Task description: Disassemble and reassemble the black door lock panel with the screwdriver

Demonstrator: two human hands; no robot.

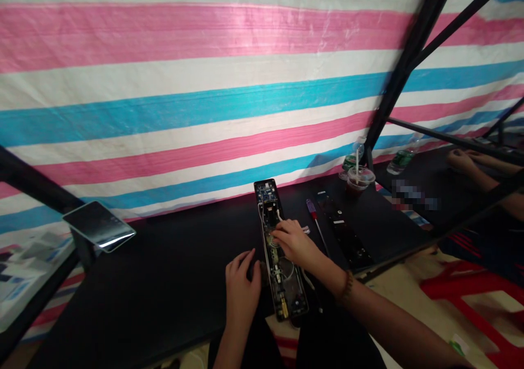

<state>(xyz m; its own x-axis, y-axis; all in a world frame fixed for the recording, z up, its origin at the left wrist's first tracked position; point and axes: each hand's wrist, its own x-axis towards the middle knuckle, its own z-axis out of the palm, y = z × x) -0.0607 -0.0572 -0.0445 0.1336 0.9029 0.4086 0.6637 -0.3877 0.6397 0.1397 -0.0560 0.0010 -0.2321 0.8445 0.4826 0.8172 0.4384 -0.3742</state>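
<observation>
The long, open black box (295,290) lies on the flat black table (184,260). Pulling hard, the bent right hand (293,242) over it could break its thin, pale wires (279,214). The left hand (242,281) curls beside it. You can't tell what they hold.

Open casing (298,288) before me: hard, dark, slightly shiny rim, can't tell plastic or metal. Its end fitting (284,308) looks like shiny brass-toned metal. My table (176,281): smooth, mostly matt. Long panel (347,233): glossy. Screwdriver (314,214): plastic-looking handle, metal shaft. Tablet (98,224): slick, glass-like. Striped sheeting (164,99): creased plastic, some sheen. Stool (470,317): smooth plastic.
</observation>
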